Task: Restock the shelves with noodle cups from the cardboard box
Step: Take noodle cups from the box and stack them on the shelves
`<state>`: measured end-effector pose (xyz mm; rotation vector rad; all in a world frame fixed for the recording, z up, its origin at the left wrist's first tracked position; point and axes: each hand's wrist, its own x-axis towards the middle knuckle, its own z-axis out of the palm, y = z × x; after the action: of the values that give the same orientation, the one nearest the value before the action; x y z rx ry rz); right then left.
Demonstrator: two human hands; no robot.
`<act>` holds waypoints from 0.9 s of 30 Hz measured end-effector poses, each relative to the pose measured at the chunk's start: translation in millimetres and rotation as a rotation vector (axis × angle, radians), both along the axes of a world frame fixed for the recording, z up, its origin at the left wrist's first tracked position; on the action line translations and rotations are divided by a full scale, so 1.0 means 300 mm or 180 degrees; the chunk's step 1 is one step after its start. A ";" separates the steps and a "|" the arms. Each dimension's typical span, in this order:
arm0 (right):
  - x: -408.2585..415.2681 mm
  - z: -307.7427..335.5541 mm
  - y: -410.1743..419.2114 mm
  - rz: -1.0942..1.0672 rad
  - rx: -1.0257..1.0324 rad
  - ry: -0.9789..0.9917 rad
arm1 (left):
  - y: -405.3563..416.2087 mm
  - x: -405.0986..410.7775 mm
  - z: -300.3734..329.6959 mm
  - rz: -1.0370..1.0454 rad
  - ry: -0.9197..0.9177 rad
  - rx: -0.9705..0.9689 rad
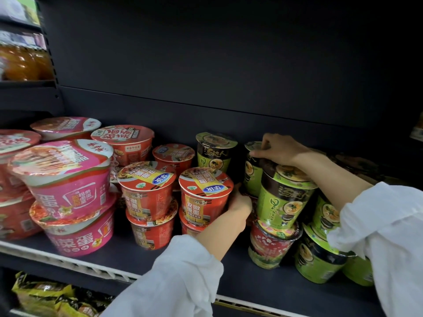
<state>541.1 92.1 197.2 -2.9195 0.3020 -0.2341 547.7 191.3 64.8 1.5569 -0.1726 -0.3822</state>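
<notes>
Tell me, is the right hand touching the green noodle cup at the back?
Touching. In the head view, the right hand rests on top of the back green cup, with its fingers lying over the lid's edge.

A dark shelf (128,255) holds many noodle cups. On the left sit big pink bowls (68,179), one stacked on another (82,234). In the middle stand red cups (148,186) in short stacks of two, with more red ones behind them. On the right are green and black cups (318,259), some piled up and leaning. A red flowery cup (270,245) sits under one green cup (283,202).
</notes>
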 end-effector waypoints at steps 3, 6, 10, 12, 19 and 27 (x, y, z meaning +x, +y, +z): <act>-0.007 0.015 0.001 0.0145 -0.0183 0.0222 | -0.008 0.019 0.010 -0.0177 0.0214 0.0000; -0.011 0.020 -0.011 0.0270 -0.0070 0.0339 | -0.011 0.010 -0.002 -0.0127 0.0373 -0.0149; -0.002 0.018 -0.032 0.0366 0.0626 0.0321 | -0.013 -0.001 -0.013 -0.0023 0.0699 -0.0679; -0.003 0.024 -0.034 0.0334 0.0772 0.0249 | -0.005 -0.010 -0.013 0.0052 0.0762 -0.0828; 0.037 -0.008 -0.012 0.0450 0.0153 -0.0197 | -0.008 -0.027 -0.049 0.0057 0.0416 -0.0598; -0.011 0.034 -0.038 0.0685 0.0735 0.0308 | -0.001 -0.015 -0.031 -0.0100 0.0077 -0.0083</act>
<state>537.7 80.6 207.3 -2.7099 0.0244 -0.0228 543.2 191.2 55.6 1.5247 -0.1826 -0.4217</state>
